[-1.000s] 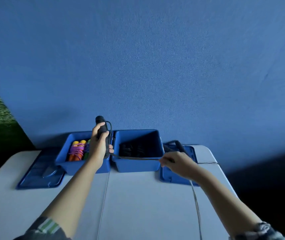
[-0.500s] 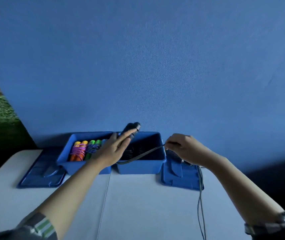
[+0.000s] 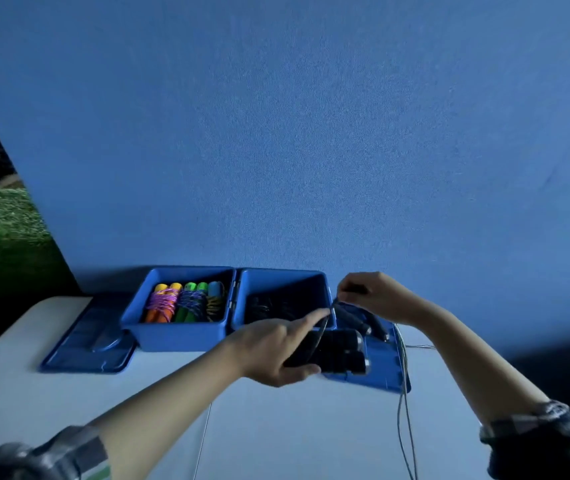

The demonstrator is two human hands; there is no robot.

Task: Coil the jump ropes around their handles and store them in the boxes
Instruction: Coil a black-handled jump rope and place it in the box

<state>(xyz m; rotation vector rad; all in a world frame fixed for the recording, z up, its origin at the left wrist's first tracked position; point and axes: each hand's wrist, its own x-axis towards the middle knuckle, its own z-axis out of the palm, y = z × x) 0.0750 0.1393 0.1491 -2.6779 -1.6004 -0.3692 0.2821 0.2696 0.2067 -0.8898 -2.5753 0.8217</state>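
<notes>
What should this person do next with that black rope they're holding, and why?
Probably carry the cord round the black handles for another turn. The left hand grips the paired handles on their side, the right hand pinches the cord just above them, and a long stretch of loose rope hangs off the table edge, so it isn't ready for the right box.

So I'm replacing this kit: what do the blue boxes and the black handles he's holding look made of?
The blue boxes look like moulded plastic: uniform colour, smooth walls, rounded rims, slight sheen. The black handles in the left hand appear matte, possibly foam or rubber grip, with shiny, perhaps metal end caps; the dim light leaves that open.
</notes>
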